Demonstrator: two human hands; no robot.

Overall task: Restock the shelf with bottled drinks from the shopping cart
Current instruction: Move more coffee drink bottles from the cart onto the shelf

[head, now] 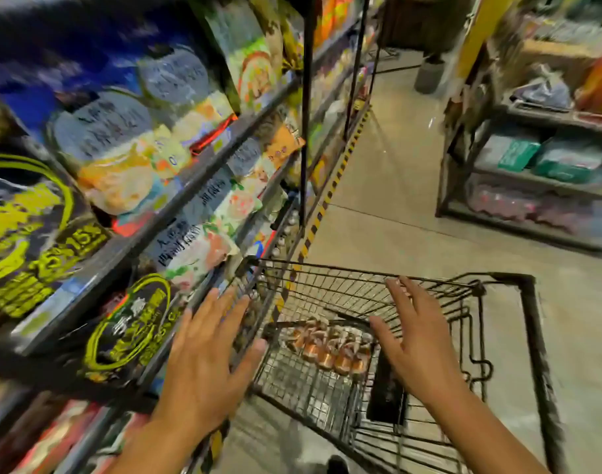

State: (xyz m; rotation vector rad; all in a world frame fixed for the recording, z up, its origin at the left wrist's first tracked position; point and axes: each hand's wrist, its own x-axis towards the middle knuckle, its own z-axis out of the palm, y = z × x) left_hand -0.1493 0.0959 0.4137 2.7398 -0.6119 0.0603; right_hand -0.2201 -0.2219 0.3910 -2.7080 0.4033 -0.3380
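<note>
Bottled drinks (330,350) lie in a tight row on the wire floor of the shopping cart (529,336), near its front wall; the exact count cannot be read through motion blur, but about 5 amber bodies show.

Step in hand, as judged: reach into the cart for the first pickup. No bottle is held.

Left of the cart: the shelf (176,196) carries printed snack bags on its upper tiers. Lower down, beside the cart's front-left corner, small bottle tops seem to stand on a low tier, though blur prevents confirmation.

Left hand (203,364): fingers spread and straight, holding nothing, positioned above the cart's left rim.

Right hand (419,347): fingers spread and straight, holding nothing, positioned above the basket, right of the bottles.

Next move requires: lower both hands past the rim, close fingers round the bottle bodies, lift clear of the wire sides, then transfer left to the shelf.

A dark flat object (385,388) rests in the basket just right of the bottles.
</note>
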